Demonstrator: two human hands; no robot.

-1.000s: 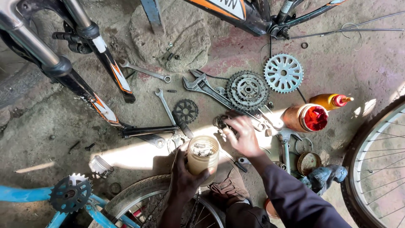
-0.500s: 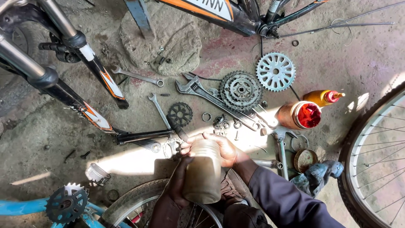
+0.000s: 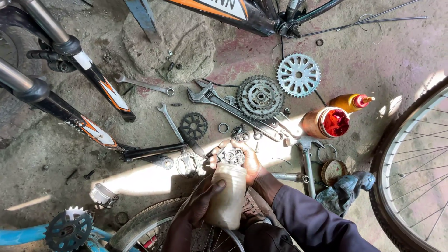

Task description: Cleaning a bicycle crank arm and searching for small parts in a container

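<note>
My left hand [image 3: 198,205] grips a grimy, cloudy plastic jar [image 3: 227,196] from the side, over a bicycle tyre [image 3: 140,228]. My right hand [image 3: 242,161] sits at the jar's mouth, fingers closed around a small metal part [image 3: 232,155] with bearing balls. Just beyond my hands lie small rings [image 3: 223,127] and a dark small sprocket [image 3: 193,125] on the ground.
Scattered on the concrete floor: an adjustable wrench [image 3: 219,101], spanners [image 3: 144,84], a cassette of cogs [image 3: 260,97], a pale chainring [image 3: 298,74], an orange jar of red grease [image 3: 326,122], a squeeze bottle [image 3: 351,101]. Suspension fork legs [image 3: 70,93] at left, a wheel [image 3: 415,172] at right.
My right hand came back from the parts on the floor to the jar's mouth, holding a metal part. The jar has tilted from facing up to lying more on its side.
</note>
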